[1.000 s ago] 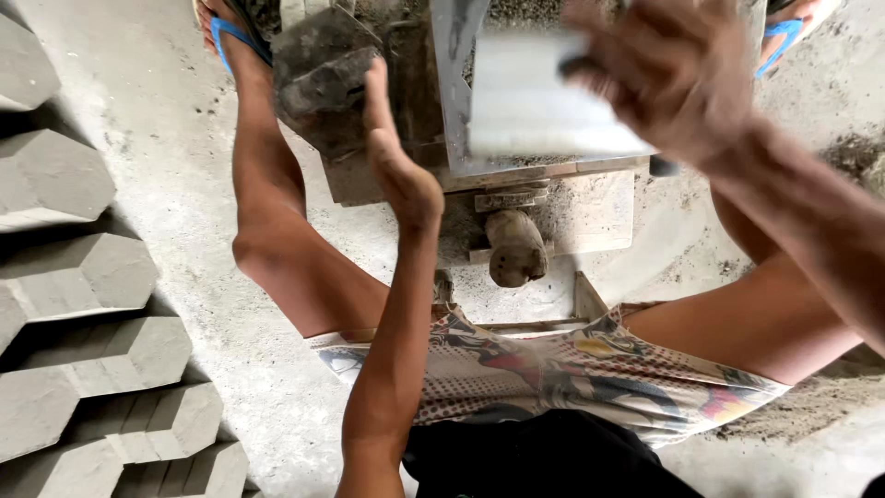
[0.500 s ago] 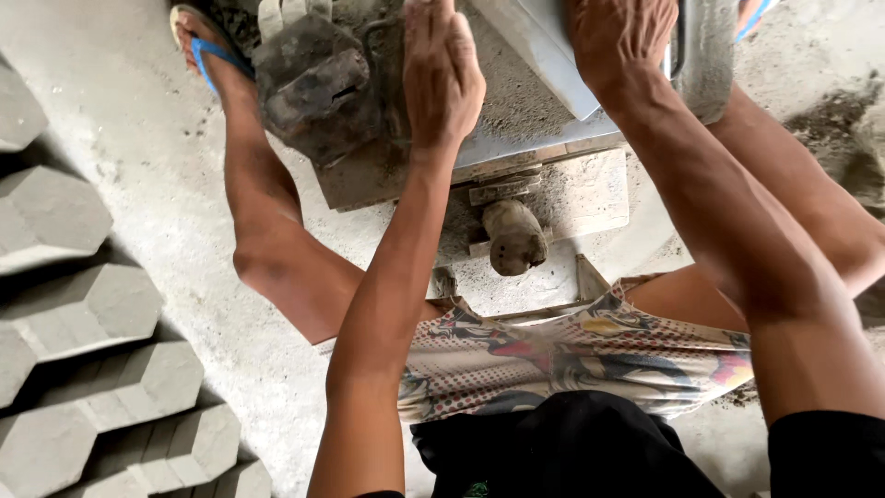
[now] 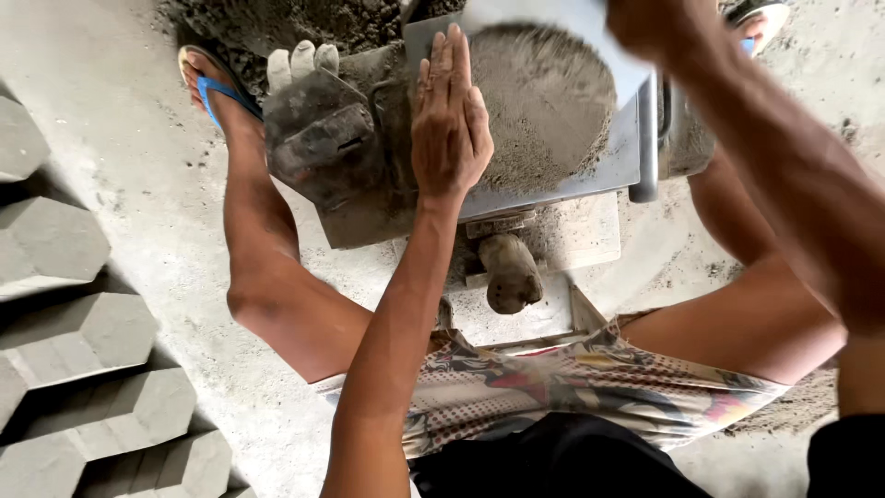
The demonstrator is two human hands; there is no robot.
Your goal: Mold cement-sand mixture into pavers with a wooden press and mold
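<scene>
A grey metal mould (image 3: 590, 180) stands on the floor between my legs, heaped with damp grey cement mix (image 3: 544, 101). My left hand (image 3: 450, 120) lies flat on the left part of that mix, palm down and fingers straight, holding nothing. At the top edge, blurred, my right hand (image 3: 659, 28) grips a pale flat piece (image 3: 544, 14) just above the heap. My right forearm crosses the right side of the view.
A dirty work glove (image 3: 318, 138) lies against the mould's left side. A mud-caked stub (image 3: 512, 272) juts out under the mould. Grey hexagonal blocks (image 3: 74, 341) are stacked at the left. My foot in a blue sandal (image 3: 210, 88) rests beside loose mix (image 3: 277, 18).
My left hand has gone from upright beside the glove to flat on the mix. The right hand with the pale piece has shifted up and right, baring the heap.
</scene>
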